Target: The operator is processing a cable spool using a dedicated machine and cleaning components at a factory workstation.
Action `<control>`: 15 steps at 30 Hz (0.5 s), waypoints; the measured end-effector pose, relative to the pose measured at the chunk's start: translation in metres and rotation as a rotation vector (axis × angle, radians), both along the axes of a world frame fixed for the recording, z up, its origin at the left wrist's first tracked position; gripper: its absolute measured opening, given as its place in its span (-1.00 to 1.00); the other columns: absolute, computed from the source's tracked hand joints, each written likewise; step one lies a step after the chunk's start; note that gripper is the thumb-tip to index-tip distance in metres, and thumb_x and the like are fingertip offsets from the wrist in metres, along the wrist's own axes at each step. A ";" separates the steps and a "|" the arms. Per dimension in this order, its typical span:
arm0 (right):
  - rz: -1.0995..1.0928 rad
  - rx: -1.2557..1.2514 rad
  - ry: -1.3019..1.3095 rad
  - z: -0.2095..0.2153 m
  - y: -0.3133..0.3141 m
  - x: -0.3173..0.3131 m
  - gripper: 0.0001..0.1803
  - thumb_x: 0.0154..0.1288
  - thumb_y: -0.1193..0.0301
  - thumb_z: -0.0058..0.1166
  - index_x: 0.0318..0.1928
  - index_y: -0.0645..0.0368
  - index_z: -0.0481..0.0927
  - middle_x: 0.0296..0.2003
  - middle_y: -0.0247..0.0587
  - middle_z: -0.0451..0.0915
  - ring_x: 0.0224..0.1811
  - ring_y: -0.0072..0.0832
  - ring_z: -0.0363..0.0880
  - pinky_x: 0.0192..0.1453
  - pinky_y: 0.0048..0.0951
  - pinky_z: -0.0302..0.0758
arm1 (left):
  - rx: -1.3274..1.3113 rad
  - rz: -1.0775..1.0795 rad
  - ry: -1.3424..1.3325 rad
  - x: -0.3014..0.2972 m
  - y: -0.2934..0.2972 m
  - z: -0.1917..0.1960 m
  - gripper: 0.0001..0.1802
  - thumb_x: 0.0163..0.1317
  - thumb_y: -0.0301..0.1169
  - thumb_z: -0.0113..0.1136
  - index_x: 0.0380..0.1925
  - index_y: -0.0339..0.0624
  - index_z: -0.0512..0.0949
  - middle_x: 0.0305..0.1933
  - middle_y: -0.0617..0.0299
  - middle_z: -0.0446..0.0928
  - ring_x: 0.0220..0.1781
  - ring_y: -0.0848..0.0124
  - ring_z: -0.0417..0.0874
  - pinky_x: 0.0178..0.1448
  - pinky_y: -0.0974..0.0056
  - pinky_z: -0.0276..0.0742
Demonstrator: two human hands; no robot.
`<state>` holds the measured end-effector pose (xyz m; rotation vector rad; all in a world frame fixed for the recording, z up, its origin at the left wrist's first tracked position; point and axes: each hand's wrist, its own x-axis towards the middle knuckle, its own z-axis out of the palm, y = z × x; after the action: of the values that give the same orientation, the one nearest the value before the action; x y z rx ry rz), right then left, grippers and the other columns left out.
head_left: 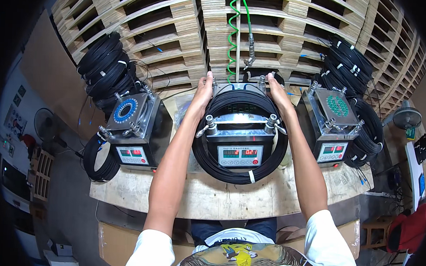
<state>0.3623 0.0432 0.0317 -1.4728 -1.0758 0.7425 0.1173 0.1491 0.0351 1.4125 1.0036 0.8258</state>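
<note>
Both my arms reach forward around the middle bench machine [263, 149], a metal box with a red-digit display. My left hand [204, 93] is at its far left corner, thumb up beside a metal clamp post. At the far right corner my right hand [278, 93] mirrors it, thumb beside another clamp post [262, 81]. Both hands look closed, but their other fingers and what they grip are hidden. A coil of black cable [239, 178], tied with a white band, loops around the machine's top and front between my forearms. Two clamp knobs [212, 128] stand on the near edge.
Similar machines stand left [132, 129] and right [331, 133], with blue and green discs on top. Black cable coils pile up behind the left one [106, 71] and right one [346, 67]. A green spiral air hose [233, 34] hangs before stacked wooden pallets [294, 22].
</note>
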 end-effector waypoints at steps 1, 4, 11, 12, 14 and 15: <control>-0.028 0.062 -0.017 -0.003 -0.001 0.005 -0.12 0.51 -0.28 -0.34 0.50 0.16 0.22 0.43 -0.11 0.34 0.36 -0.23 0.40 0.36 -0.23 0.36 | 0.021 0.013 -0.011 0.006 -0.006 0.001 0.00 0.43 0.35 -0.22 0.53 -0.26 0.03 0.37 -0.07 0.27 0.21 0.22 0.22 0.31 0.19 0.23; -0.013 -0.089 0.062 0.010 -0.007 -0.009 -0.11 0.50 -0.30 -0.35 0.52 0.13 0.20 0.42 -0.14 0.35 0.26 -0.24 0.46 0.30 -0.26 0.38 | 0.060 0.082 0.007 -0.002 -0.001 -0.003 -0.05 0.44 0.35 -0.23 0.53 -0.17 0.13 0.22 0.15 0.41 -0.14 0.41 0.31 0.06 0.28 0.36; -0.038 -0.028 -0.011 0.009 -0.013 -0.008 -0.17 0.57 -0.18 -0.30 0.45 0.34 0.25 0.23 -0.10 0.48 -0.04 -0.44 0.51 0.10 -0.46 0.42 | 0.073 0.035 -0.081 0.004 -0.013 0.006 0.04 0.44 0.35 -0.27 0.54 -0.36 -0.05 0.54 -0.22 0.14 0.58 0.08 0.17 0.56 0.12 0.08; -0.040 0.006 -0.050 0.006 -0.007 -0.008 -0.15 0.57 -0.18 -0.32 0.46 0.35 0.23 0.31 -0.03 0.42 0.18 -0.35 0.44 0.28 -0.42 0.32 | 0.076 0.040 -0.081 0.002 -0.010 0.004 0.04 0.44 0.35 -0.27 0.54 -0.36 -0.05 0.54 -0.22 0.14 0.58 0.08 0.17 0.56 0.12 0.08; -0.039 0.044 -0.089 0.000 0.002 -0.004 -0.14 0.57 -0.19 -0.33 0.46 0.36 0.21 0.40 0.03 0.35 0.39 -0.26 0.37 0.46 -0.37 0.22 | 0.092 0.022 -0.033 -0.003 -0.003 0.002 -0.03 0.48 0.30 -0.31 0.51 -0.37 0.05 0.54 -0.17 0.17 0.57 0.11 0.18 0.57 0.12 0.08; -0.007 0.023 -0.091 -0.002 0.003 -0.001 -0.10 0.52 -0.26 -0.34 0.51 0.26 0.16 0.46 -0.02 0.28 0.37 -0.22 0.37 0.42 -0.31 0.27 | 0.090 0.019 -0.034 -0.002 -0.005 0.004 -0.03 0.48 0.30 -0.31 0.51 -0.37 0.05 0.54 -0.17 0.17 0.57 0.11 0.18 0.57 0.12 0.08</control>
<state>0.3614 0.0462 0.0297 -1.5019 -1.1434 0.6619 0.1151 0.1444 0.0386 1.4621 0.9659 0.9157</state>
